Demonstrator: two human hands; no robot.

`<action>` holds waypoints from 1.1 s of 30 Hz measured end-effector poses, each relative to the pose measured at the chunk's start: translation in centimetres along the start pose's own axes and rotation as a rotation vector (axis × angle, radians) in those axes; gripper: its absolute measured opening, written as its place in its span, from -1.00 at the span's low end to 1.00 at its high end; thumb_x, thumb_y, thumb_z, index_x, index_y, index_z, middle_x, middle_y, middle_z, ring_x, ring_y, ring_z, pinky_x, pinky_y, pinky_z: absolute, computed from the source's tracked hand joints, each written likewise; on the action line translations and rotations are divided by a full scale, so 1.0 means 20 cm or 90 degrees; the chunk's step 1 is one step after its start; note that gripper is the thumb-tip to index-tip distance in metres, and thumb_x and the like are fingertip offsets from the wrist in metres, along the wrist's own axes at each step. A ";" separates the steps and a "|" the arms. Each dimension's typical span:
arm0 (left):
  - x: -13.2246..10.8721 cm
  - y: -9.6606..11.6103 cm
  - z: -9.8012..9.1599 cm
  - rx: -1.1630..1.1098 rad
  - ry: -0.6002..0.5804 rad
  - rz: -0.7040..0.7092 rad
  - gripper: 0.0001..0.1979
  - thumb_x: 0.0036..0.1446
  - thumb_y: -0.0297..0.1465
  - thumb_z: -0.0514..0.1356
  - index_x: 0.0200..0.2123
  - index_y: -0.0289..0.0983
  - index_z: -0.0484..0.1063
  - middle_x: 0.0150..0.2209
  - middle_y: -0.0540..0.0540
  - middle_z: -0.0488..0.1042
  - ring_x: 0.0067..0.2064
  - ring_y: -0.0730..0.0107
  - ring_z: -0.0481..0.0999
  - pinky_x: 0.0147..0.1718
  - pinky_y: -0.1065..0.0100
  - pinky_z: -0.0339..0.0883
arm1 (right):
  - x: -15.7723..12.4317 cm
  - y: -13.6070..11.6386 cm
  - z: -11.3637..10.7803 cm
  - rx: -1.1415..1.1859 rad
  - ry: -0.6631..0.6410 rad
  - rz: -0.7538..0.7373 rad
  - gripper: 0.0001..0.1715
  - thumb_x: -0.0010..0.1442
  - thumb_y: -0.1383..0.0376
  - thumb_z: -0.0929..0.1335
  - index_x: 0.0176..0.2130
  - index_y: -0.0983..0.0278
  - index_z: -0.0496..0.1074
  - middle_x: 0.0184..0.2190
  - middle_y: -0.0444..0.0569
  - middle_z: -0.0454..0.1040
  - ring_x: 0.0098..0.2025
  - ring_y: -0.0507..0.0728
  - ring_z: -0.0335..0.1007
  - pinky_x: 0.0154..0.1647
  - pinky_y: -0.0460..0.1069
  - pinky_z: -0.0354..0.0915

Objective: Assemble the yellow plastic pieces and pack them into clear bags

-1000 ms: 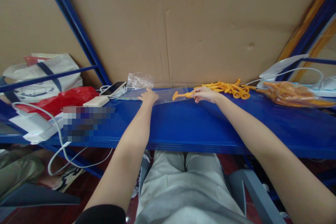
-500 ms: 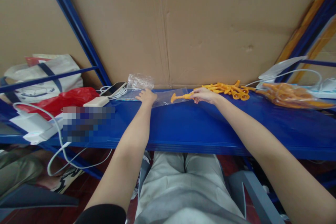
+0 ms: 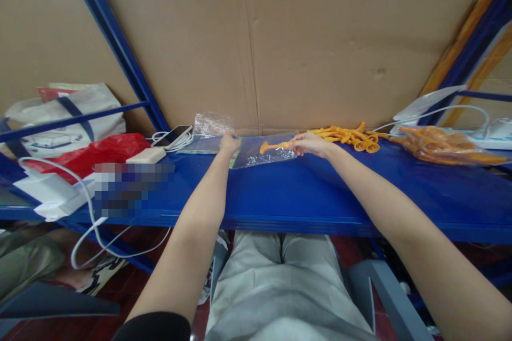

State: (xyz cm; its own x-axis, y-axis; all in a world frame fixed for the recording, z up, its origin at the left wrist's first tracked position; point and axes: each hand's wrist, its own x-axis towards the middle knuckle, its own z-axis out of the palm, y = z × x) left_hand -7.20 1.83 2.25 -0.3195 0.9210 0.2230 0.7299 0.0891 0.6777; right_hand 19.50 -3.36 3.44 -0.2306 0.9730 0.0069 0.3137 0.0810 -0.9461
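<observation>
My left hand (image 3: 229, 144) pinches the left end of a clear plastic bag (image 3: 256, 160), which has a strip of green print along that end. From the right, my right hand (image 3: 311, 144) grips an orange plastic piece (image 3: 274, 146) with a T-shaped end pointing left. The piece overlaps the bag; whether it lies inside or in front of the film I cannot tell. Just behind and right of my right hand lies a heap of similar orange pieces (image 3: 352, 136), some with round cup-like ends.
A clear bag full of orange pieces (image 3: 444, 146) lies on the blue shelf (image 3: 280, 197) at right. More clear packaging (image 3: 208, 125), a phone (image 3: 174, 136), white cables, a red plastic bag (image 3: 100, 154) and a charger (image 3: 50, 189) are at left. Cardboard (image 3: 320, 37) stands behind.
My left hand has gone from spread fingers to a closed pinch on the bag and shifted slightly right. The bag now spreads wider under the orange piece. My right hand has barely moved.
</observation>
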 end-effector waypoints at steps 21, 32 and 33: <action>-0.11 0.10 0.07 -0.215 -0.245 0.085 -0.43 0.17 -0.62 0.15 0.27 -0.36 0.29 -0.07 -0.20 0.59 -0.22 0.30 0.63 -0.33 0.40 0.49 | 0.03 0.06 -0.01 -0.184 -0.047 -0.086 -0.67 -0.05 0.17 0.54 -0.28 0.32 0.64 -0.38 0.01 0.57 -0.33 0.12 0.46 -0.21 0.00 0.41; -0.10 0.09 0.12 -0.194 -0.127 0.132 -0.62 0.14 -0.61 0.16 0.02 -0.32 0.52 0.05 -0.15 0.57 0.11 0.32 0.52 0.11 0.41 0.31 | 0.07 0.10 0.03 -0.213 -0.127 -0.086 -0.65 -0.12 0.27 0.50 -0.23 0.27 0.61 -0.27 -0.05 0.61 -0.16 0.15 0.50 -0.07 -0.02 0.36; -0.10 0.09 0.12 -0.214 -0.125 0.114 -0.62 0.13 -0.61 0.17 0.01 -0.32 0.52 0.03 -0.14 0.58 0.10 0.33 0.53 0.09 0.42 0.32 | 0.07 0.10 0.03 -0.230 -0.119 -0.098 -0.63 -0.12 0.25 0.51 -0.23 0.27 0.61 -0.27 -0.05 0.62 -0.16 0.17 0.50 -0.08 -0.02 0.36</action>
State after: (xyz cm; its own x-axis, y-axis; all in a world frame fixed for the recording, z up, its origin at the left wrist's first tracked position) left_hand -3.73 1.05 1.33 -0.0602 0.9683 0.2425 0.5153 -0.1780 0.8383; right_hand 19.26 -2.02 1.46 -0.4525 0.8905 0.0485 0.5573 0.3248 -0.7641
